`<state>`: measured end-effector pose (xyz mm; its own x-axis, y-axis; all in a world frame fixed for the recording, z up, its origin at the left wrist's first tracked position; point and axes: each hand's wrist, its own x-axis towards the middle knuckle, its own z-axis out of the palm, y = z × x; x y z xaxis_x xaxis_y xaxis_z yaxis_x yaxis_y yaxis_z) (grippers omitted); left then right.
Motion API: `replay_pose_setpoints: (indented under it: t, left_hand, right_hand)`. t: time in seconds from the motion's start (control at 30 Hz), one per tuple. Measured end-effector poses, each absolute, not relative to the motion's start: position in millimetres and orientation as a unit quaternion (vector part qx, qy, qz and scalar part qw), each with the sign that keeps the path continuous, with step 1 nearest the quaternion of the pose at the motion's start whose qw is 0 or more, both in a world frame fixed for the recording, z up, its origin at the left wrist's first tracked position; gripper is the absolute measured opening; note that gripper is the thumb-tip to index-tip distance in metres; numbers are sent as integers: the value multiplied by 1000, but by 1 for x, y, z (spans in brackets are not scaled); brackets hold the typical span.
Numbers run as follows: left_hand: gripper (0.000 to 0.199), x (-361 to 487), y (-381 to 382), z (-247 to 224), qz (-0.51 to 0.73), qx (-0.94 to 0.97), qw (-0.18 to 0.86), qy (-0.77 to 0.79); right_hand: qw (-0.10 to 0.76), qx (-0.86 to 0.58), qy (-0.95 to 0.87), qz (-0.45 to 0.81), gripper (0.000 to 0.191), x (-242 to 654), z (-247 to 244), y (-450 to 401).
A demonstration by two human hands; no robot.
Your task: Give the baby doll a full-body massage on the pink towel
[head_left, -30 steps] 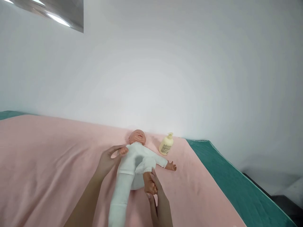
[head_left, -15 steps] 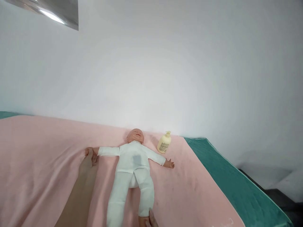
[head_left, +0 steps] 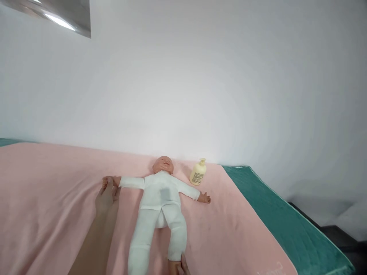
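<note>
A baby doll (head_left: 161,193) with a white cloth body lies on its back on a pink blanket (head_left: 226,236), its arms spread wide. My left hand (head_left: 107,196) is closed around the doll's hand on the left side of the view. At the bottom edge, my right hand (head_left: 184,265) grips the doll's foot on the right; only some of its fingers show, the rest being cut off by the frame. Beyond the doll's right-side arm stands a pale yellow pump bottle (head_left: 197,173) with dark print.
Under the blanket, a green cover (head_left: 275,206) shows along the right side and at the far left. A white wall (head_left: 183,84) rises directly behind. Dark objects (head_left: 338,236) sit beyond the right edge, and a shiny grey panel (head_left: 65,15) hangs at the upper left.
My left wrist has shifted slightly while the hand keeps its hold on the doll's hand. The view has moved a little; the doll and bottle otherwise lie as before.
</note>
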<state>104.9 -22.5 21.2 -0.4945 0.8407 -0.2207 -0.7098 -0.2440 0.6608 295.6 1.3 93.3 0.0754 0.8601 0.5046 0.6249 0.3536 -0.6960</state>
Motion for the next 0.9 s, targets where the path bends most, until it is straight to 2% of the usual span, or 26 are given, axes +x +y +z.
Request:
replay_pose_setpoints:
  t: [0.1,0.17,0.23,0.33,0.47,0.57,0.77,0.9]
  left_hand:
    - [11,119,-32,39,800,141,490,317]
    - [17,125,-38,49,790,200,495,301]
    - [28,129,-45,55,758,295,487,318]
    - [37,133,-54,58,660,458,473,361]
    - [30,142,-64,58,515,616,498,327]
    - [25,152,-70,60,450,696,458,323]
    - [27,162,-82,66,409,772,355,332]
    - [27,161,-85,68,391,790,335,334]
  right_hand:
    - [483,-555,-667,119,44,308,85,-39]
    - [486,-559,-662,118,29,319,74,-76]
    - [489,-560,-659,119,26,331,61,-115]
    - [493,-553,-660,124,40,346,40,-168]
    - [494,-532,-674,139,41,357,29,-201]
    - [479,-524,-685,162,43,359,38,-201]
    - [462,-538,-679,189,45,358,60,-194]
    - [466,-532,-683,179,43,361,53,-198]
